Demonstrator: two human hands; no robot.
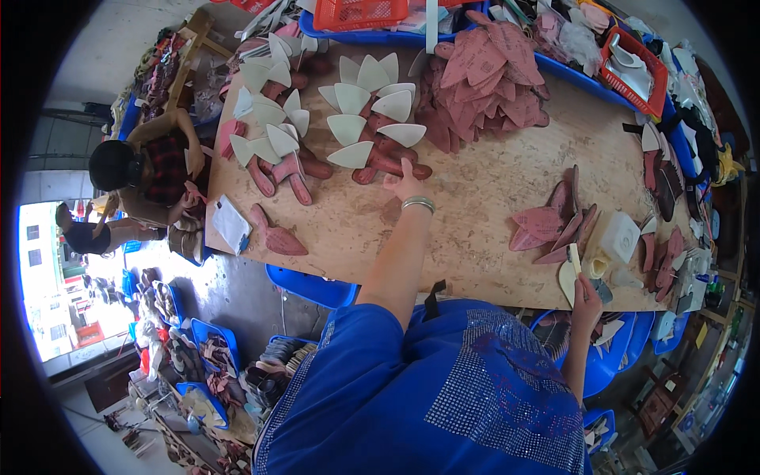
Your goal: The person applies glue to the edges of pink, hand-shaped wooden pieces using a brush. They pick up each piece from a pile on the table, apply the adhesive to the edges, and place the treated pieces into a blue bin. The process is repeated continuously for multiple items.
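My left hand (405, 187), with a bangle at its wrist, is stretched forward over the table, fingers apart. Its fingertips touch or nearly touch the near end of a stack of red-brown shoe insoles (390, 164). Pale leaf-shaped pieces (351, 155) stick out from the stack on both sides. On the right, my right hand (586, 299) is closed on a narrow pale stick (574, 258); whether it has bristles I cannot tell. A cream-coloured flat piece (566, 283) shows beside that hand. Just beyond stands a whitish plastic container (617, 237).
A big heap of reddish insoles (491, 75) lies at the table's far side. Another insole stack (283, 165) is at the left, near a single insole (277, 232) and a white pad (230, 224). Loose insoles (558, 218) lie right. A co-worker (150, 170) sits beyond the left edge.
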